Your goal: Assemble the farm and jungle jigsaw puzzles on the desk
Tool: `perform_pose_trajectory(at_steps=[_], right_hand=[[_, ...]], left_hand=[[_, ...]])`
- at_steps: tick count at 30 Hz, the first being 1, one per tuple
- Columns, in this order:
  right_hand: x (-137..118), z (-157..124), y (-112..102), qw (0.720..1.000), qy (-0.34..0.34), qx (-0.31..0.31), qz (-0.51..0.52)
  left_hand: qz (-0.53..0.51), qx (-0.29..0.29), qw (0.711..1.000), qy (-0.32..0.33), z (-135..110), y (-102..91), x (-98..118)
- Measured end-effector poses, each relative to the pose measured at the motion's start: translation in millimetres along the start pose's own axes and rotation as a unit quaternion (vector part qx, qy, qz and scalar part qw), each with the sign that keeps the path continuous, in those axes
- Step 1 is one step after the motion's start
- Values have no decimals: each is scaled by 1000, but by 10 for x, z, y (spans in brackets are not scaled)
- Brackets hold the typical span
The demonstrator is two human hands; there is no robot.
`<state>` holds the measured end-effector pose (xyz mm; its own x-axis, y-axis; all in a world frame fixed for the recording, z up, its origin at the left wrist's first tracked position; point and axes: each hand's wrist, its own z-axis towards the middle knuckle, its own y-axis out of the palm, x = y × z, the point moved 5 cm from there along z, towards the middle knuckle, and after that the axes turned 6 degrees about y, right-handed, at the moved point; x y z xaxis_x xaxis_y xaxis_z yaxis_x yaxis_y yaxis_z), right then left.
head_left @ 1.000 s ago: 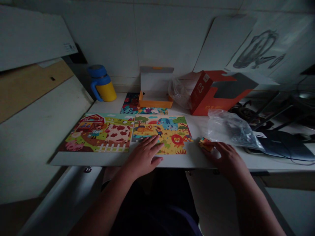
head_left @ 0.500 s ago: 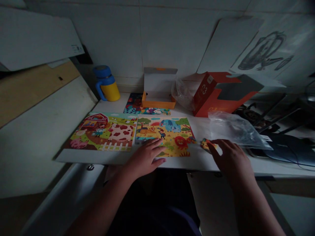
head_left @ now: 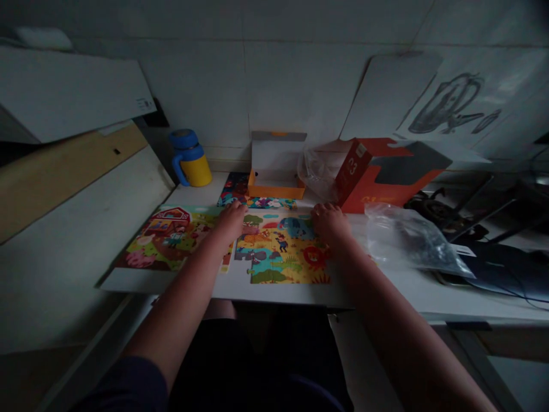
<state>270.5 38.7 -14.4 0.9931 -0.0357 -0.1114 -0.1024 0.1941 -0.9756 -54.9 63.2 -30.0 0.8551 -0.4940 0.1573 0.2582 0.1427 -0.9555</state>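
Note:
A colourful animal jigsaw puzzle (head_left: 283, 246) with an elephant, a hippo and a lion lies flat on the white table. Its lower left corner has a gap with piece tabs showing. My left hand (head_left: 234, 216) rests at the puzzle's upper left corner, fingers bent and closed against the edge. At the upper right corner, my right hand (head_left: 331, 220) has its fingers drawn together on that edge. My left forearm covers part of a farm picture puzzle (head_left: 171, 234) beside it. My right forearm hides most of a loose puzzle piece on the table.
Behind lies a dark patterned picture (head_left: 274, 203) under an open orange box (head_left: 277, 190). A blue and yellow flask (head_left: 193, 163) stands back left. To the right are a red box (head_left: 377, 177), clear plastic bags (head_left: 412, 237) and a dark flat item with a cable (head_left: 501, 269).
Both my hands have moved to the puzzle's upper corners, the left forward and leftward, the right leftward away from the loose piece. The view has tilted up slightly.

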Motion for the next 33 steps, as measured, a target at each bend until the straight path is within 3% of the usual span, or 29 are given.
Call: perform_pose_trajectory(at_steps=[4, 14, 23, 33], right_hand=[[-17, 24, 140, 1000, 24, 14, -2], [3, 20, 236, 998, 29, 60, -8], [43, 17, 272, 994, 34, 103, 32], [54, 50, 291, 994, -8, 74, 76]], left_hand=[[-5, 7, 1000, -4, -33, 79, 10], [-32, 26, 999, -25, -13, 78, 12], [-177, 76, 980, -51, -85, -18, 75], [-210, 56, 975, -37, -93, -48, 84]])
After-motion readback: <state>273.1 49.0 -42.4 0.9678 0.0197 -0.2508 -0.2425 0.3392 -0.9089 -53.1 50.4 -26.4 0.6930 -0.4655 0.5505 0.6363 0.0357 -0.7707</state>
